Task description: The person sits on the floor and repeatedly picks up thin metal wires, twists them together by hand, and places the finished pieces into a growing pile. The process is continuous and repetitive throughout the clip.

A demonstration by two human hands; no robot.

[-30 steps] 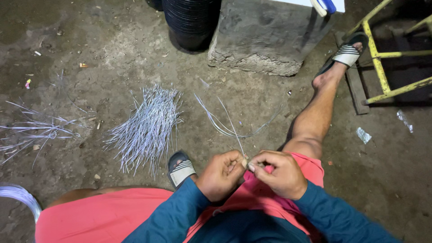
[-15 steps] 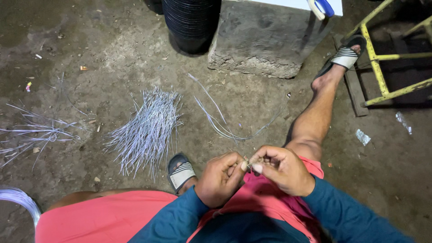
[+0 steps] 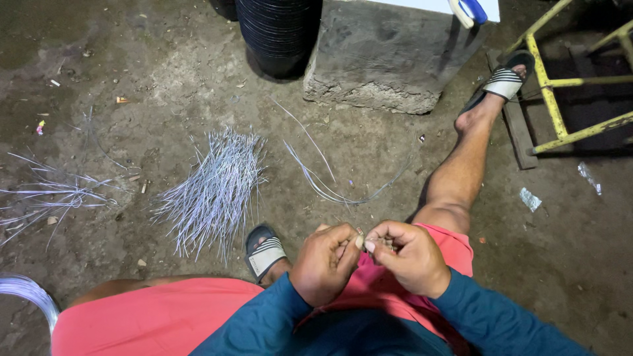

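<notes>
My left hand [image 3: 326, 262] and my right hand [image 3: 405, 257] meet fingertip to fingertip over my lap, each pinching the near end of some thin grey wire strands [image 3: 328, 191]. The strands curve away over the dirt floor toward the concrete block. What lies between my fingertips is too small to make out. A heap of short cut wire pieces [image 3: 214, 190] lies on the ground left of my hands, beyond my sandalled left foot [image 3: 264, 252]. My right leg stretches out to the upper right, its sandalled foot [image 3: 502, 83] by a yellow frame.
A rough concrete block [image 3: 386, 59] and a stack of black pots [image 3: 277, 33] stand at the far side. A yellow metal frame [image 3: 560, 99] is at the upper right. More loose wires [image 3: 49, 196] lie at the left, with a wire coil [image 3: 30, 296] at the lower left.
The far ends of the held strands have swung and now lie in a flatter curve on the ground. My hands stay together in the same place over my lap.
</notes>
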